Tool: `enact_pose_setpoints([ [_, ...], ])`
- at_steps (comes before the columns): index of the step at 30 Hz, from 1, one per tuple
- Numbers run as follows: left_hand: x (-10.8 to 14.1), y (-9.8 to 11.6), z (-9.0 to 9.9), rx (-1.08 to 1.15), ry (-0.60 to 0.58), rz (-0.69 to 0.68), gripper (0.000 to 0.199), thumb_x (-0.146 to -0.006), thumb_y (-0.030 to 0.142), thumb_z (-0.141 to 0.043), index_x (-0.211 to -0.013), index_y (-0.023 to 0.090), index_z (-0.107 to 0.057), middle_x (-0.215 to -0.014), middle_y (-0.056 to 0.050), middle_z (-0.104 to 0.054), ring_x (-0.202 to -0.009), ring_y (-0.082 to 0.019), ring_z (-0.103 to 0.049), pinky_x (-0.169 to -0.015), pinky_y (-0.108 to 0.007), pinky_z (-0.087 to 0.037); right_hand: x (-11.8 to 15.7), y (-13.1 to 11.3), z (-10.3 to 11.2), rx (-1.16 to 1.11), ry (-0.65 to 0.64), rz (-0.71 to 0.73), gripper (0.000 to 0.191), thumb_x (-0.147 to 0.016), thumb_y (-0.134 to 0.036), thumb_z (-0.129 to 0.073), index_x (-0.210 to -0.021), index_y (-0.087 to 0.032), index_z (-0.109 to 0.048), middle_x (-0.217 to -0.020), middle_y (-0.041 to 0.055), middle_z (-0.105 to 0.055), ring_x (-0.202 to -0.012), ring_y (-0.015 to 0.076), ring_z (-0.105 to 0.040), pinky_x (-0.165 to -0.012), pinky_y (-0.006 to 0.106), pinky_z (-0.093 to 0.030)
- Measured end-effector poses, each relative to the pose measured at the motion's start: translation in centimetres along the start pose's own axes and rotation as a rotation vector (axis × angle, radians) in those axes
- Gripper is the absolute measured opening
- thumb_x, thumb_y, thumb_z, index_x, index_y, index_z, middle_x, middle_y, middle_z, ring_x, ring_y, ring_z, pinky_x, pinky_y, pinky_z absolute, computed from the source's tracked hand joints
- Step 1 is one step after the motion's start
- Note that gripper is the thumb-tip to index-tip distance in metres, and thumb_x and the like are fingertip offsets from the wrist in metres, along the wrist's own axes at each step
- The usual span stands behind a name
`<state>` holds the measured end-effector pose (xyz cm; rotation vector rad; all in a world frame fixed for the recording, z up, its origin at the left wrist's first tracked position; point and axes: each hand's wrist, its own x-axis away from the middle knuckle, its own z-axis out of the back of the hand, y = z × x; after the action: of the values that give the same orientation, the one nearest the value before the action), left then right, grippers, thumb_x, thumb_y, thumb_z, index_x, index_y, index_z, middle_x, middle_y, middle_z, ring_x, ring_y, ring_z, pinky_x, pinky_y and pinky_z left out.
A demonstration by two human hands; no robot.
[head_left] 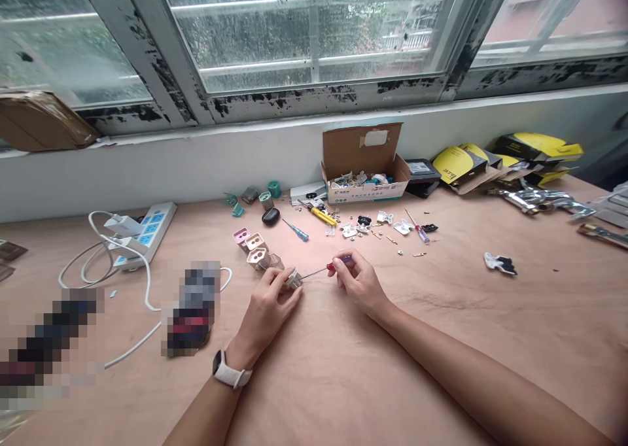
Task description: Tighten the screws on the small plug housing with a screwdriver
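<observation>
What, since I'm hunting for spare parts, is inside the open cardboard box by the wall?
The open cardboard box holds a jumble of small parts, some whitish, some teal. Its front and the uppermost parts cover whatever lies deeper, so that cannot be seen.

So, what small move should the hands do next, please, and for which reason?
Probably a gentle turn of the screwdriver with the right hand, as a light test. The left hand already holds the grey piece, and the screwdriver's tip points right at it. Whether the tip is seated is too small to tell, so little force seems wise.
</observation>
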<state>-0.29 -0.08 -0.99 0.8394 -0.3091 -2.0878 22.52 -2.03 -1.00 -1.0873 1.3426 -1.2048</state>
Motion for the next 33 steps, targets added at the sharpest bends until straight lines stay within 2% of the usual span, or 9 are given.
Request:
enact_pose_setpoints([
  [8, -0.03, 0.04, -0.05, 0.015, 0.005, -0.014, 0.037, -0.094, 0.022, -0.066, -0.131, 0.018, -0.059, -0.106, -0.003, -0.061, -0.079, -0.009, -0.066, -0.078, -0.021, -0.062, -0.03, -0.05, -0.07, 0.005, -0.002, 0.007, 0.035, -0.098, -0.054, -0.061, -0.097, -0.019, -0.058, -0.08, 0.0047, -0.07, -0.056, 0.0126, -0.055, -0.053, 0.025, -0.045],
  [14, 0.11, -0.21, -0.09, -0.045, 0.006, -0.03, 0.039, -0.094, 0.024, -0.067, -0.132, 0.019, -0.059, -0.105, -0.005, -0.062, -0.087, -0.014, -0.067, -0.079, -0.024, -0.061, 0.1, -0.23, -0.05, 0.077, 0.019, 0.051, 0.034, -0.098, -0.053, -0.061, -0.094, -0.019, -0.061, -0.078, 0.0037, -0.07, -0.059, 0.014, -0.059, -0.055, 0.026, -0.045],
  [20, 0.1, -0.27, -0.07, -0.096, 0.03, -0.03, 0.037, -0.095, 0.027, -0.066, -0.13, 0.019, -0.06, -0.102, -0.005, -0.062, -0.09, -0.015, -0.067, -0.08, -0.027, -0.061, 0.34, -0.3, -0.09, 0.292, 0.049, 0.087, 0.041, -0.101, -0.056, -0.056, -0.085, -0.019, -0.066, -0.065, 0.0005, -0.064, -0.054, 0.0149, -0.057, -0.056, 0.027, -0.042],
  [25, 0.0, -0.08, -0.04, -0.038, 0.04, -0.041, 0.036, -0.095, 0.024, -0.064, -0.131, 0.019, -0.06, -0.103, -0.005, -0.06, -0.091, -0.014, -0.066, -0.082, -0.025, -0.061, 0.31, -0.24, -0.01, 0.453, 0.093, 0.112, 0.046, -0.102, -0.057, -0.052, -0.078, -0.02, -0.068, -0.064, 0.0013, -0.062, -0.056, 0.0163, -0.054, -0.058, 0.029, -0.039],
  [33, 0.02, -0.17, -0.11, 0.026, 0.001, -0.026, 0.037, -0.096, 0.022, -0.063, -0.133, 0.02, -0.059, -0.103, -0.005, -0.06, -0.091, -0.014, -0.066, -0.081, -0.025, -0.062, -0.15, -0.48, 0.24, 0.304, -0.04, 0.095, 0.03, -0.099, -0.046, -0.056, -0.083, -0.021, -0.057, -0.068, 0.0004, -0.062, -0.055, 0.0147, -0.053, -0.053, 0.027, -0.04],
])
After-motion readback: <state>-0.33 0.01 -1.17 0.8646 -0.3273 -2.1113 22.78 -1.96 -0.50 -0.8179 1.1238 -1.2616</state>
